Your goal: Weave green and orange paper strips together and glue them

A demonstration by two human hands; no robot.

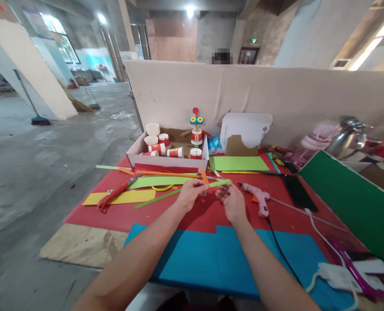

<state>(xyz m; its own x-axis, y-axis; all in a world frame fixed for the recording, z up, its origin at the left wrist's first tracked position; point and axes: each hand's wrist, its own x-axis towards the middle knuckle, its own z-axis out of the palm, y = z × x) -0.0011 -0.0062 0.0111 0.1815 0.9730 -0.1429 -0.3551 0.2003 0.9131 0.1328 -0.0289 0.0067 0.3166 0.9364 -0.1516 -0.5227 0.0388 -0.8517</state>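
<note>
Taking the hands as the centre of the dial, the left hand (193,193) had thumb and fingertips pressed together, pinching a light-green paper strip (216,184), with a short orange strip (204,176) rising at the same fingertips. The light-green strip ran from that pinch toward 3 o'clock, its end reaching the right hand (231,201), whose fingers were curled; whether they gripped the strip or merely touched it, I cannot tell. Toward 9 o'clock a red-handled hand tool (114,197) lay across a yellow paper strip (127,197) on the red table covering (166,216). At 11 o'clock sat a shallow cardboard box (168,161) of red-and-white paper cups (175,152), some upright and some on their sides. At 12 o'clock, by the box's right end, a paper-cup figure (196,136) stood upright with spring-like arms and round yellow eyes. Lime-green sheets (239,163) lay at 1 o'clock. Just beside the right hand, at 3 o'clock, rested a pink hot-glue gun (258,198), and beyond it a black smartphone (299,192). Blue sheets (195,259) spread beneath the forearms at 6 o'clock.
</note>
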